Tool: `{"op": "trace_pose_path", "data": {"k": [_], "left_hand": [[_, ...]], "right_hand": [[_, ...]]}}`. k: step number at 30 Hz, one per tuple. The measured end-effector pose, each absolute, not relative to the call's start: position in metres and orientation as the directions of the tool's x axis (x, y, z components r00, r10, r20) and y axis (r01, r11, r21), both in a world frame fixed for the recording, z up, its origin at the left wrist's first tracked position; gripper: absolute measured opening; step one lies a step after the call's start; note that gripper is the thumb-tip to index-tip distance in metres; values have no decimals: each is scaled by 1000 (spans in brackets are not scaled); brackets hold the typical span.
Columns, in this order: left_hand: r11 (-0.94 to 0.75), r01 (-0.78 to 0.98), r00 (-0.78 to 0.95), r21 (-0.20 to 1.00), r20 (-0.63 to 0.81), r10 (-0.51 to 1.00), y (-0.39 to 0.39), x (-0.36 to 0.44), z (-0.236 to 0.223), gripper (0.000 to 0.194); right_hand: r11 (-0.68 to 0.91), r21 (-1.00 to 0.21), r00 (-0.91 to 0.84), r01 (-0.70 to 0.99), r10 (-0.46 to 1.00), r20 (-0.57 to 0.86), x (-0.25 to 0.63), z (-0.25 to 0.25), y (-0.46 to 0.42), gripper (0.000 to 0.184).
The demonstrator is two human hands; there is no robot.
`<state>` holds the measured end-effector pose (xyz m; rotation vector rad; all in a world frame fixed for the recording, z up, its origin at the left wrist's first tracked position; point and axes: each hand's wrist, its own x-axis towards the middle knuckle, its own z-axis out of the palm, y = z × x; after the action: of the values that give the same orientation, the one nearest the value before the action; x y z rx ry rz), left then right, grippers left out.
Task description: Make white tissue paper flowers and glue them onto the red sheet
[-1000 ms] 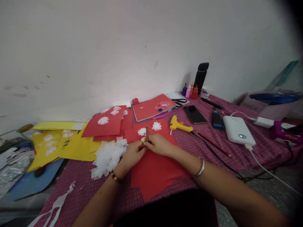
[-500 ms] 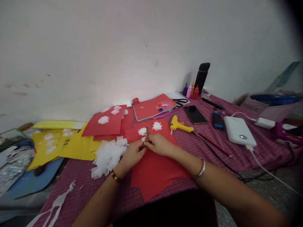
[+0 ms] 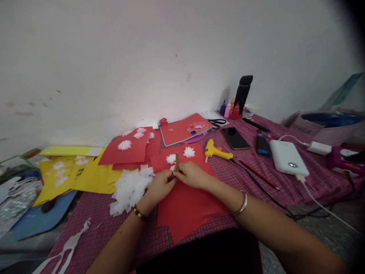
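Observation:
Over a red paper sheet [image 3: 189, 207], my two hands meet fingertip to fingertip. My right hand [image 3: 191, 174] is closed around a flat brown wooden stick [image 3: 177, 161], which points up and away from me. Pressed against it, my left hand [image 3: 163, 185] has its fingers pinched; whatever lies between them is hidden. Just beyond the stick, white paper flowers [image 3: 188, 152] are on the red sheet, one partly covered by my hands. A loose heap of white paper pieces [image 3: 129, 192] lies left of my left hand.
A yellow glue gun [image 3: 218, 150] lies right of the sheet, its cord trailing along a red pencil [image 3: 261, 176]. Farther right are a phone [image 3: 235, 137] and white power bank [image 3: 288, 158]. Red cards with flowers [image 3: 125, 150] and yellow sheets [image 3: 94, 177] lie left; scissors [image 3: 217, 122] behind.

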<state>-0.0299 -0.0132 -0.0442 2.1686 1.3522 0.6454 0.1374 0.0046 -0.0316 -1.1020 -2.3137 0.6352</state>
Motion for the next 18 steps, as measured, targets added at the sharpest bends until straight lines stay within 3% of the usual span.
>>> {"op": "trace_pose_path", "data": {"k": [10, 18], "left_hand": [[-386, 664, 403, 640, 129, 906, -14, -30, -44, 21], [-351, 615, 384, 706, 120, 915, -15, -28, -42, 23]], "right_hand": [[555, -607, -548, 568, 806, 225, 138, -31, 4, 17], [510, -706, -534, 492, 817, 219, 137, -30, 5, 19]]}}
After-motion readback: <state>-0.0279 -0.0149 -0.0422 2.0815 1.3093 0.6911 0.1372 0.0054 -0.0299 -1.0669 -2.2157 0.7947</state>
